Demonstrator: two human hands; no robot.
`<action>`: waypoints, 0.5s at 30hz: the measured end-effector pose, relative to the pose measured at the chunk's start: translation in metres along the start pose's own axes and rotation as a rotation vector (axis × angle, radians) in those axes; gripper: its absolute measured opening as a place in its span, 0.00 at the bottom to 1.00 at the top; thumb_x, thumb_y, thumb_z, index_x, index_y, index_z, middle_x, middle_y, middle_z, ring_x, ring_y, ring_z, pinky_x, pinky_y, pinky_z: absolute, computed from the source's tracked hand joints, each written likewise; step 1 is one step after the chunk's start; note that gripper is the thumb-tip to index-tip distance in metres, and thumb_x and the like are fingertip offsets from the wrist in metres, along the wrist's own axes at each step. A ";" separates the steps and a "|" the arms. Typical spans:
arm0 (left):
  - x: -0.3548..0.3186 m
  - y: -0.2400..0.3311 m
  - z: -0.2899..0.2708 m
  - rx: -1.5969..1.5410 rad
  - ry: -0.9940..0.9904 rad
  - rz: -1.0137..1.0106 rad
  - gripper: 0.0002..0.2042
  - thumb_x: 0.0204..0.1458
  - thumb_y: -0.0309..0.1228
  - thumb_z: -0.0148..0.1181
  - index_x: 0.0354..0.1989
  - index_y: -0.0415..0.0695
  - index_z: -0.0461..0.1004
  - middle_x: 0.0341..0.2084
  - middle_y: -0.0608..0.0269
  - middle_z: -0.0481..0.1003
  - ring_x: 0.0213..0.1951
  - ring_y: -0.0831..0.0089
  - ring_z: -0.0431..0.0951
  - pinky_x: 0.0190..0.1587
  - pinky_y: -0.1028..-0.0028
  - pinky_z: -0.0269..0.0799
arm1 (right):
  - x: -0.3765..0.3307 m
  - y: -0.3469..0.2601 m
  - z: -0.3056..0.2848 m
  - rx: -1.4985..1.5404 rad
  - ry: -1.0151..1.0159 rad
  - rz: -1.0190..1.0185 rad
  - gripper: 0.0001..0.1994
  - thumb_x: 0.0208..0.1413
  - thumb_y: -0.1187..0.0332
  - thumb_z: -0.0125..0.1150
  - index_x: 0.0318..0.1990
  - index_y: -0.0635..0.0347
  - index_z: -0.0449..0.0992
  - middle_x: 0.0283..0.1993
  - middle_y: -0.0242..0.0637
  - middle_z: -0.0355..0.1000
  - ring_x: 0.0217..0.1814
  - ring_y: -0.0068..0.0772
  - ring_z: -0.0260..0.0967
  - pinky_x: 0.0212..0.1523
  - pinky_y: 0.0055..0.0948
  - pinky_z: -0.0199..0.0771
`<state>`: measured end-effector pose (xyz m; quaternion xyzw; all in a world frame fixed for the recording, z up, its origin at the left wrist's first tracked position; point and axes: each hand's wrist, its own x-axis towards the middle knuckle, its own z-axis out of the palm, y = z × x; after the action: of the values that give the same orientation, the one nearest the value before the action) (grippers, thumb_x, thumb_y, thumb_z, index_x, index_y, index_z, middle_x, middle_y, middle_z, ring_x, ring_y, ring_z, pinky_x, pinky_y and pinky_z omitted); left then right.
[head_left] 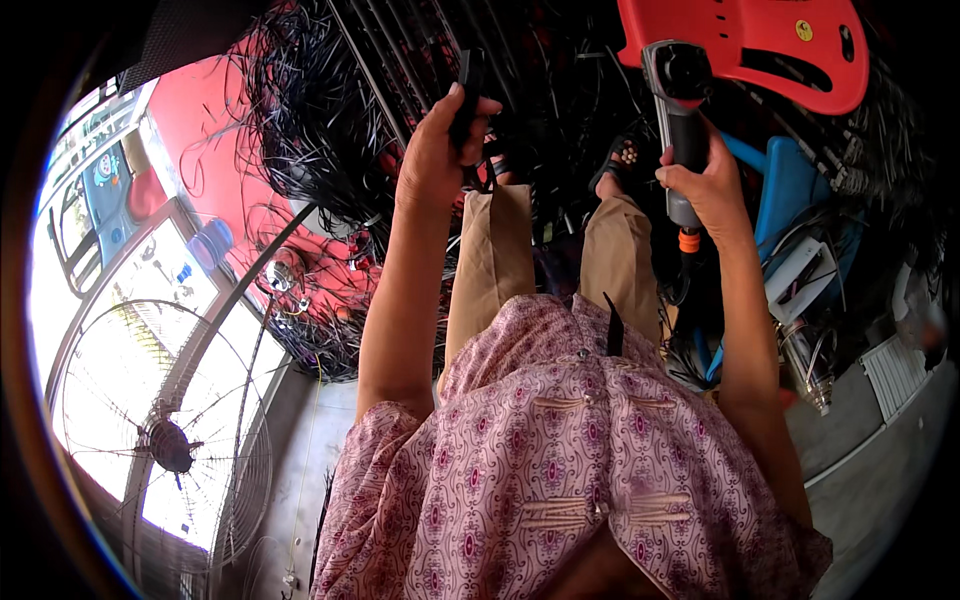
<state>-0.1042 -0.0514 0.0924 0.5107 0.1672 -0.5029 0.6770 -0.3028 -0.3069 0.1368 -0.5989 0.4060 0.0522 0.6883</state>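
My left hand (432, 150) is closed around a short, flat black piece (466, 88), held upright; what it belongs to is hard to make out against the dark background. My right hand (712, 188) grips the black handle of a grey-and-black corded power tool (655, 88), its rounded head pointing away from me. At the tool's near end, an orange collar (689, 241) meets the dark cord. The two hands are well apart, over the far side of my knees.
Beyond the tool lies a red plastic chair seat (750, 40). Tangled black strips (300, 115) heap up at the far left, beside dark metal bars (380, 60). A wire-caged fan (168, 445) stands at the left. Blue plastic (778, 190) is beside my right forearm.
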 end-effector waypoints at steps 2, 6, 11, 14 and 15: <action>-0.003 0.004 0.002 0.032 0.010 -0.004 0.20 0.61 0.44 0.50 0.39 0.37 0.78 0.19 0.71 0.66 0.18 0.82 0.58 0.21 0.80 0.52 | -0.006 0.001 -0.002 -0.046 0.007 -0.001 0.36 0.39 0.77 0.65 0.62 0.60 0.63 0.35 0.31 0.69 0.34 0.21 0.68 0.38 0.23 0.72; -0.011 0.008 -0.004 0.553 -0.019 0.187 0.17 0.62 0.40 0.50 0.39 0.39 0.79 0.19 0.72 0.68 0.18 0.84 0.61 0.21 0.82 0.53 | -0.013 0.007 -0.005 -0.056 0.007 0.052 0.39 0.38 0.77 0.66 0.64 0.58 0.62 0.35 0.31 0.70 0.37 0.22 0.69 0.41 0.24 0.72; -0.021 0.009 0.022 0.304 0.230 0.152 0.10 0.59 0.34 0.58 0.41 0.42 0.79 0.20 0.71 0.72 0.16 0.87 0.60 0.18 0.84 0.51 | -0.021 0.012 0.000 -0.008 -0.003 0.050 0.33 0.40 0.77 0.66 0.59 0.61 0.64 0.36 0.30 0.69 0.34 0.20 0.68 0.37 0.21 0.72; -0.020 0.007 0.012 0.340 0.204 0.125 0.08 0.57 0.32 0.60 0.41 0.42 0.77 0.21 0.68 0.75 0.13 0.87 0.59 0.15 0.84 0.47 | -0.024 0.013 0.004 -0.008 -0.017 0.053 0.34 0.40 0.77 0.66 0.60 0.61 0.64 0.36 0.30 0.69 0.36 0.20 0.68 0.38 0.21 0.72; -0.021 0.010 0.010 0.340 0.179 0.088 0.08 0.57 0.33 0.61 0.40 0.42 0.77 0.20 0.68 0.74 0.14 0.87 0.59 0.15 0.84 0.48 | -0.025 0.017 0.004 -0.019 -0.021 0.026 0.36 0.40 0.77 0.66 0.62 0.61 0.62 0.36 0.30 0.69 0.37 0.20 0.68 0.39 0.22 0.72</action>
<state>-0.1078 -0.0500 0.1171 0.6671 0.1169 -0.4465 0.5848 -0.3263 -0.2881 0.1392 -0.5997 0.4057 0.0713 0.6861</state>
